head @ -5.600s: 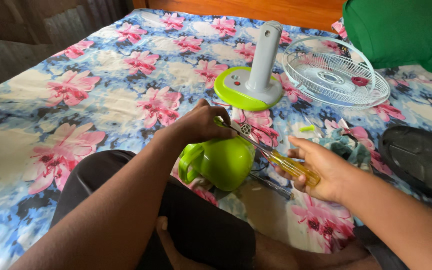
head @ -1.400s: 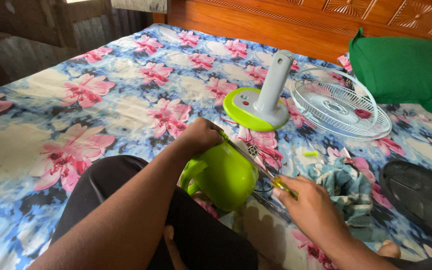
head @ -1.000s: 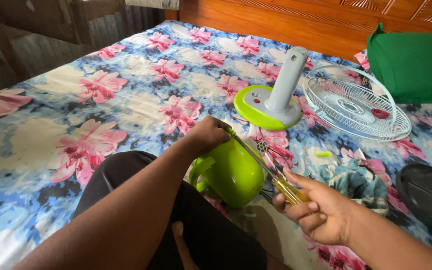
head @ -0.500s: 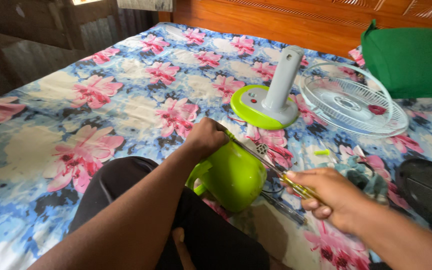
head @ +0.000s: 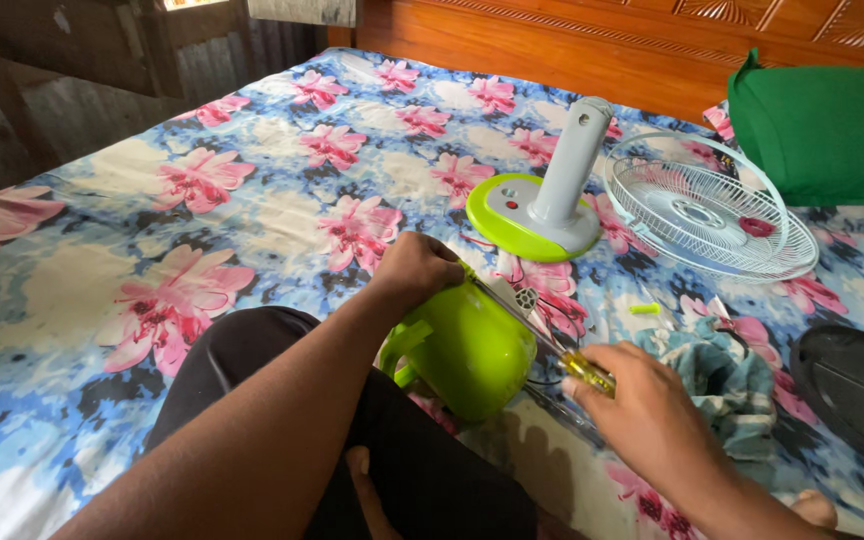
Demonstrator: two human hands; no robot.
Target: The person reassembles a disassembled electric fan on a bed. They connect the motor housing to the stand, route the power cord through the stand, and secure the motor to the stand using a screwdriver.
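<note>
Since half a second ago my right hand [head: 647, 410] has been turning palm-down, fingers staying wrapped round the yellow-handled screwdriver [head: 586, 372]. My left hand [head: 415, 268] is clamping the top of the green motor housing [head: 470, 347], which is sitting against my knee on the flowered bedsheet [head: 202, 200]. The shaft is running up to the housing's upper edge. Beyond, the fan base [head: 532, 210] is standing upright beside the white wire grille [head: 712, 210]; a green pillow [head: 832, 130] is leaning on the wooden headboard [head: 552, 50]. Open sheet is lying to my left.
</note>
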